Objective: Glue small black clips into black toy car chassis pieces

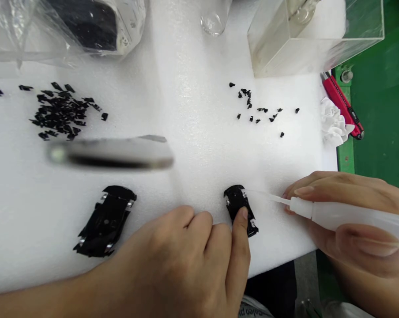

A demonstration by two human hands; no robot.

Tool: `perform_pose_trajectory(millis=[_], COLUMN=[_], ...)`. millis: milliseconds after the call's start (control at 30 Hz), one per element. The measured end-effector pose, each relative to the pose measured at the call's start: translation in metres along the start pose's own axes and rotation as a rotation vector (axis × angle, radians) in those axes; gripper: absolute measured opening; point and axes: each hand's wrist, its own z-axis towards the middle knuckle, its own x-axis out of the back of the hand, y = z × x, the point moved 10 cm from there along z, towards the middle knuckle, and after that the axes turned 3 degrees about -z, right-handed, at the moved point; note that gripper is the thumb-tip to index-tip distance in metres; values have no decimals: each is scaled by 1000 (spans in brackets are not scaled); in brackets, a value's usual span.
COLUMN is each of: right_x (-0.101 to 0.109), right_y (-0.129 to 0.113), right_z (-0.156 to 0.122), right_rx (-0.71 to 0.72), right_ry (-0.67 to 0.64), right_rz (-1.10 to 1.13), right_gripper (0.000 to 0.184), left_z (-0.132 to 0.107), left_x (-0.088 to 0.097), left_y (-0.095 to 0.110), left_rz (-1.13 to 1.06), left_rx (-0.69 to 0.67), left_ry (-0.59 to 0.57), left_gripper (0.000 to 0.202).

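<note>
My left hand (193, 260) lies over the white foam sheet (193, 110) with most fingers curled. One of its digits presses on a small black toy car body (235, 201), holding it against the foam. In my right hand (358, 251) is a translucent white squeeze bottle (338, 214), pinched between thumb and fingers. Its thin clear nozzle reaches the upper right corner of that car body; whether it touches is too fine to tell. A second, larger-looking black toy car body (107, 221) rests left of my left hand.
Small black plastic parts are heaped (60, 112) at left; several smaller black pieces (249, 99) lie scattered right of centre. A blurred elongated object (113, 152) crosses the foreground. Behind are a plastic bag (129, 26) and clear box (318, 55). A red cutter (341, 104) and crumpled tissue (333, 123) sit at right.
</note>
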Motion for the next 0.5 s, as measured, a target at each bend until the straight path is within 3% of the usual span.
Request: perform_pose_trajectory(millis=[300,500], right_x=[-2,-2], right_y=[5,5], right_z=[-5,-5], right_rx=[-25,5], right_ry=[50,25], right_rz=[34,23], right_gripper=[31,30], left_z=[-4,-2], left_x=[2,0], left_y=[0,-2], left_rz=[-23,-23], left_rx=[-57,-42], left_ry=[67,24], left_gripper=[47,47])
